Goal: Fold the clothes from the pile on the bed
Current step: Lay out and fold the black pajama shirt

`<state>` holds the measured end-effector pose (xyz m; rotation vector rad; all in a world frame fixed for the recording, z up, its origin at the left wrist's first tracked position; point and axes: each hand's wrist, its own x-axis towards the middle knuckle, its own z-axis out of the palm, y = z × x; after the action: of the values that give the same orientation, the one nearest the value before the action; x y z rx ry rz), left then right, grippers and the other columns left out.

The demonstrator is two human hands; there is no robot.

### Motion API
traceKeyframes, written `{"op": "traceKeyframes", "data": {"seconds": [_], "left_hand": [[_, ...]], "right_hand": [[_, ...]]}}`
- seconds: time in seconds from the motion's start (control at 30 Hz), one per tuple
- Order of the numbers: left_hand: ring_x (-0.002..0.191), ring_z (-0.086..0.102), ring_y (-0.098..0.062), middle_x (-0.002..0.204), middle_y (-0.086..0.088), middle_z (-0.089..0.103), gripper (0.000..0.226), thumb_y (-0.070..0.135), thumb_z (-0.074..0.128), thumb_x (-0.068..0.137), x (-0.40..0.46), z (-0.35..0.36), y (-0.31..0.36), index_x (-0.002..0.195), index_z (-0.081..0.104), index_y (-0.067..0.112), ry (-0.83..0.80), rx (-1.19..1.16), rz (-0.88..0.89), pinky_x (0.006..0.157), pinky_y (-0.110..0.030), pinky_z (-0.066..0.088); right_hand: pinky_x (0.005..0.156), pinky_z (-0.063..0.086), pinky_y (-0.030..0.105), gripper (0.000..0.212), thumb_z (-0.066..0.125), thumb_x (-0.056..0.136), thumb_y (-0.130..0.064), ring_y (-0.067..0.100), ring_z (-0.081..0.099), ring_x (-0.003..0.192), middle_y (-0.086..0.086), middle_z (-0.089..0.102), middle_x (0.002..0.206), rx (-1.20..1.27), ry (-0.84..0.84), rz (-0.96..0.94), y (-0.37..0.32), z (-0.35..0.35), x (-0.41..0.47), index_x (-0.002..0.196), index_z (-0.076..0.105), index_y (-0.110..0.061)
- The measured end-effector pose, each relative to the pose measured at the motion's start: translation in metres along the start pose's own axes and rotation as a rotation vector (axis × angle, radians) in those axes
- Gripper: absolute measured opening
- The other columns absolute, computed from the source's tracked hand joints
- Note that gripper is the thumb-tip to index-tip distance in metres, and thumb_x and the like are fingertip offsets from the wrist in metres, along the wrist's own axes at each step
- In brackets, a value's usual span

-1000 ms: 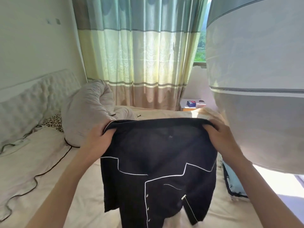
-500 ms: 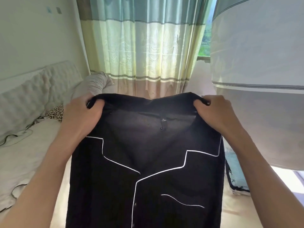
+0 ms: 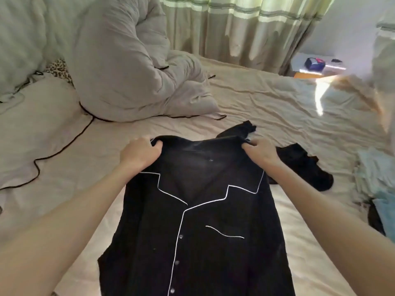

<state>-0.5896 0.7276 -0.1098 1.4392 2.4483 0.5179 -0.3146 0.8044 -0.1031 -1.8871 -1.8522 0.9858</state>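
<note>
Left hand [image 3: 140, 153]: sat left of centre, fingers clamped on the left shoulder of the black shirt [image 3: 198, 229].
Right hand [image 3: 259, 151]: sat right of centre, fingers pinched on the shirt's right shoulder.
Black shirt: front faced the camera, white piping along collar and pocket, buttons down the lower middle; it spread over the bed [image 3: 267, 103] from centre to bottom edge.
Clothes pile [image 3: 378, 189]: pale blue and dark pieces lay at the right edge.
Grey duvet [image 3: 128, 67]: was bunched in the upper left.
</note>
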Motion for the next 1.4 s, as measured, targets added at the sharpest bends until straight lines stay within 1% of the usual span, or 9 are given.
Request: {"op": "traceKeyframes", "data": {"seconds": [0.3, 0.37, 0.47, 0.6, 0.77, 0.87, 1.03, 1.2, 1.4], "left_hand": [[0.080, 0.050, -0.032, 0.074, -0.007, 0.053, 0.028, 0.033, 0.047, 0.083, 0.114, 0.174, -0.057, 0.061, 0.047, 0.015, -0.177, -0.110, -0.200, 0.065, -0.030, 0.034], [0.089, 0.054, -0.031, 0.084, -0.008, 0.057, 0.022, 0.030, 0.051, 0.082, 0.134, 0.201, -0.066, 0.078, 0.058, 0.010, -0.246, -0.219, -0.224, 0.067, -0.030, 0.037], [0.112, 0.048, -0.019, 0.126, -0.007, 0.051, 0.047, 0.035, 0.060, 0.083, 0.149, 0.230, -0.084, 0.122, 0.051, 0.012, -0.488, -0.493, -0.331, 0.070, -0.024, 0.035], [0.116, 0.046, -0.017, 0.136, -0.006, 0.045, 0.047, 0.026, 0.054, 0.090, 0.123, 0.241, -0.145, 0.134, 0.042, 0.015, -0.545, -0.453, -0.384, 0.084, -0.026, 0.035], [0.089, 0.062, -0.022, 0.103, -0.010, 0.066, 0.025, 0.007, 0.041, 0.095, 0.077, 0.236, -0.217, 0.112, 0.059, 0.007, -0.495, -0.352, -0.409, 0.081, -0.033, 0.053], [0.074, 0.061, -0.009, 0.083, 0.005, 0.067, 0.022, 0.013, 0.046, 0.097, 0.050, 0.234, -0.231, 0.097, 0.067, 0.018, -0.635, -0.442, -0.411, 0.058, -0.011, 0.046], [0.089, 0.062, -0.001, 0.097, 0.009, 0.068, 0.031, 0.035, 0.044, 0.098, 0.027, 0.227, -0.244, 0.102, 0.069, 0.017, -0.893, -0.511, -0.432, 0.073, -0.013, 0.048], [0.065, 0.055, -0.003, 0.080, -0.001, 0.064, 0.019, 0.021, 0.053, 0.095, 0.032, 0.207, -0.262, 0.087, 0.066, 0.008, -0.536, -0.624, -0.542, 0.047, -0.004, 0.038], [0.056, 0.052, -0.001, 0.066, 0.001, 0.057, 0.025, 0.018, 0.059, 0.091, 0.057, 0.183, -0.263, 0.067, 0.056, 0.011, -0.521, -0.663, -0.466, 0.052, -0.007, 0.039]], "right_hand": [[0.092, 0.051, 0.046, 0.016, 0.067, 0.082, -0.026, 0.032, 0.065, 0.096, 0.014, 0.069, 0.097, 0.267, -0.036, 0.332, 0.098, 0.133, 0.132, 0.068, 0.065, -0.018], [0.097, 0.047, 0.044, 0.014, 0.070, 0.081, -0.028, 0.029, 0.061, 0.106, 0.012, 0.066, 0.111, 0.179, 0.002, 0.307, 0.110, 0.153, 0.155, 0.091, 0.066, -0.019], [0.106, 0.037, 0.043, 0.064, 0.070, 0.081, -0.038, 0.029, 0.043, 0.127, 0.010, 0.045, 0.138, -0.062, 0.023, 0.284, 0.121, 0.181, 0.166, 0.135, 0.044, -0.015], [0.114, 0.023, 0.043, 0.064, 0.053, 0.092, -0.039, 0.030, 0.027, 0.138, 0.016, 0.033, 0.149, -0.283, -0.019, 0.134, 0.128, 0.232, 0.126, 0.144, 0.033, -0.007], [0.115, 0.016, 0.051, 0.053, 0.050, 0.096, -0.033, 0.031, 0.022, 0.143, 0.015, 0.030, 0.152, -0.466, -0.054, -0.143, 0.105, 0.300, 0.070, 0.142, 0.039, -0.009], [0.111, 0.025, 0.055, 0.051, 0.056, 0.092, -0.029, 0.035, 0.034, 0.137, 0.017, 0.040, 0.146, -0.456, -0.037, -0.329, 0.081, 0.337, 0.042, 0.137, 0.048, -0.008], [0.112, 0.021, 0.051, 0.052, 0.043, 0.095, -0.035, 0.031, 0.028, 0.140, 0.013, 0.035, 0.150, -0.495, -0.154, -0.369, 0.072, 0.375, 0.019, 0.142, 0.040, -0.014], [0.115, 0.016, 0.046, 0.057, 0.042, 0.098, -0.038, 0.028, 0.019, 0.144, 0.010, 0.022, 0.156, -0.634, -0.264, -0.321, 0.097, 0.378, 0.021, 0.148, 0.027, -0.016], [0.116, 0.012, 0.045, 0.057, 0.036, 0.098, -0.043, 0.025, 0.013, 0.146, 0.007, 0.014, 0.158, -0.697, -0.303, -0.297, 0.097, 0.378, 0.026, 0.150, 0.022, -0.021]]}}
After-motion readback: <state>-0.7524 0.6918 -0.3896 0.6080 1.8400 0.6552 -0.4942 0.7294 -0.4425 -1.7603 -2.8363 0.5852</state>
